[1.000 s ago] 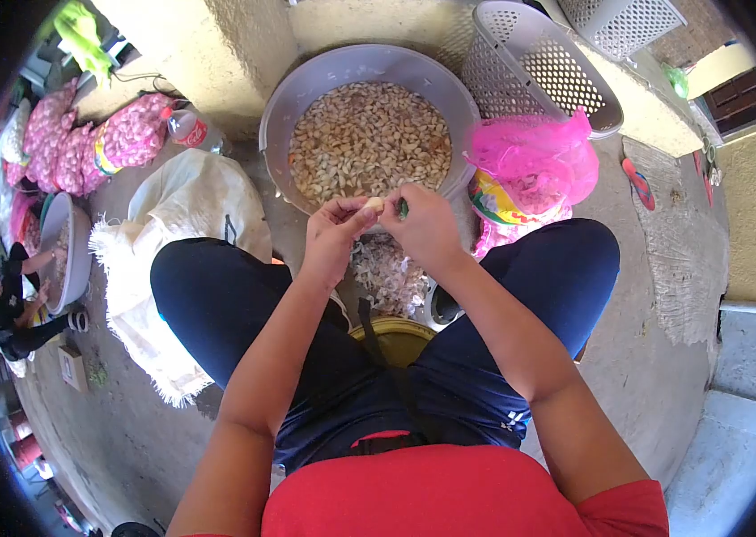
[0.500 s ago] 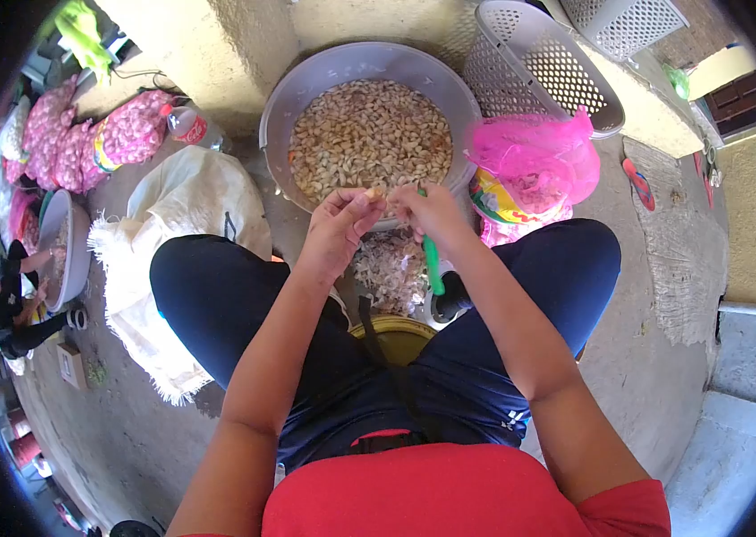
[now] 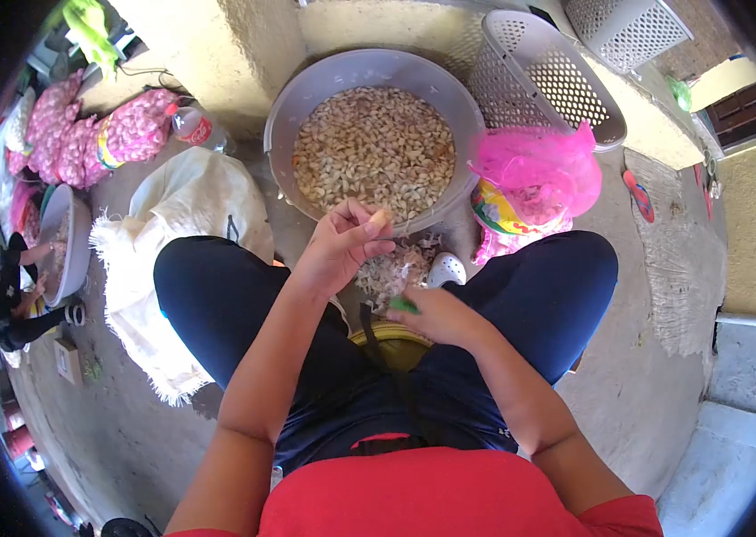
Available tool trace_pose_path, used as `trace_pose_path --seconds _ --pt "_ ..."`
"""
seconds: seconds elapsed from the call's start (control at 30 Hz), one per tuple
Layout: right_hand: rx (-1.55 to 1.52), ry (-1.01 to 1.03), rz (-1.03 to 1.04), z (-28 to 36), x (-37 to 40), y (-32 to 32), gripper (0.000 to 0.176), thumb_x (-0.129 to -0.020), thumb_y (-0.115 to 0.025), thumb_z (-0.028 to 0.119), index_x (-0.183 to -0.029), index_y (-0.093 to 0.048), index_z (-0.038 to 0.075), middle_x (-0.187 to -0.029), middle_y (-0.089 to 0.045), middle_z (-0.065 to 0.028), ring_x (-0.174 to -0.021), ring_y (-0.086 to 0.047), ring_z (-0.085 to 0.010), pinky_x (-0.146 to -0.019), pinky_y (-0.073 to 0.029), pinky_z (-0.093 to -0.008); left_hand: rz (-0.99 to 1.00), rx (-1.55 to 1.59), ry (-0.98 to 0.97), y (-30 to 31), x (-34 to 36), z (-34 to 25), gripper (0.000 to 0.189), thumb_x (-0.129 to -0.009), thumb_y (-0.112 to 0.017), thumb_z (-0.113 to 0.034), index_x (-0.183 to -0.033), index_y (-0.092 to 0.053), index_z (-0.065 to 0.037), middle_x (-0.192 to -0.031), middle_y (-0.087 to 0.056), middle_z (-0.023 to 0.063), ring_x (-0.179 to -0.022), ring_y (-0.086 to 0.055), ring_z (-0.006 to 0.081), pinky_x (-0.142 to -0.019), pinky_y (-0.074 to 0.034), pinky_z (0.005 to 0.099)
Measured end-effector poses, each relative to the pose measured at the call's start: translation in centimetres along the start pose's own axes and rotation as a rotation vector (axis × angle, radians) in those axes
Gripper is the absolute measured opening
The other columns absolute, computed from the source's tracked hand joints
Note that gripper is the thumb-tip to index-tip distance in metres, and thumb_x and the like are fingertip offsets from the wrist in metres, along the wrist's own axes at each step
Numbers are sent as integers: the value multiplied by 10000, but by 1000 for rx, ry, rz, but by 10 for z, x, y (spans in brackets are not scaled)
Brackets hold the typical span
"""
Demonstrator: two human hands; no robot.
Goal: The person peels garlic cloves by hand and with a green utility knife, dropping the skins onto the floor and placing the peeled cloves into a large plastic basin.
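My left hand pinches a pale garlic clove between thumb and fingertips, just in front of the big basin's near rim. Lower and to the right, my right hand is closed around a green-handled knife, its blade hard to make out. A heap of papery garlic skins lies on the ground beneath and between both hands. Beyond them stands the grey basin, filled with peeled garlic cloves that look wet.
At the basin's right are a pink mesh bag and a perforated grey basket. A white woven sack lies left of my knee. Farther left are pink garlic sacks, a Coca-Cola bottle and another person beside a tub.
My right hand has moved down and toward me with the knife, away from my left hand. The left hand still holds the clove, slightly lower in view.
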State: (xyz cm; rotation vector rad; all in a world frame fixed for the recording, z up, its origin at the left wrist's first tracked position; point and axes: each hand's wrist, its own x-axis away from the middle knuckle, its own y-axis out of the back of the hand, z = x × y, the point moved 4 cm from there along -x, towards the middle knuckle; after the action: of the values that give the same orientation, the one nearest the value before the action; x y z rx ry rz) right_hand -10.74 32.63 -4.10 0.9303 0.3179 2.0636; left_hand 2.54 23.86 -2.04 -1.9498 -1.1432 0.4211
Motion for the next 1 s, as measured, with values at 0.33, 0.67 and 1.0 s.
trace_pose_path --seconds 0.33,0.67,1.0 --pt "-780 159 -328 35 17 69 266 -887 -423 306 -875 -461 43 -646 -496 -28 -557 -469 -90 -499 -384 -229 -36 -67 -6 -15 13 -12 144 -741 -607 -25 -780 -470 -50 -935 -532 94 -757 -579 173 -623 -524 293" --pt "-281 314 -495 65 33 63 349 -804 -537 360 -882 -496 22 -679 -559 -155 -640 -568 -289 -568 -422 -358 -54 -108 -112 -45 43 0 208 -708 -647 -43 -779 -452 -39 -951 -516 109 -733 -561 153 -571 -513 235" --pt "-187 323 -548 65 41 62 318 -781 -548 327 -764 -494 14 -621 -537 -174 -588 -548 -330 -511 -409 -361 -101 -160 -125 -52 50 5 171 -708 -622 35 -748 -466 -25 -918 -531 122 -757 -568 162 -612 -526 269"
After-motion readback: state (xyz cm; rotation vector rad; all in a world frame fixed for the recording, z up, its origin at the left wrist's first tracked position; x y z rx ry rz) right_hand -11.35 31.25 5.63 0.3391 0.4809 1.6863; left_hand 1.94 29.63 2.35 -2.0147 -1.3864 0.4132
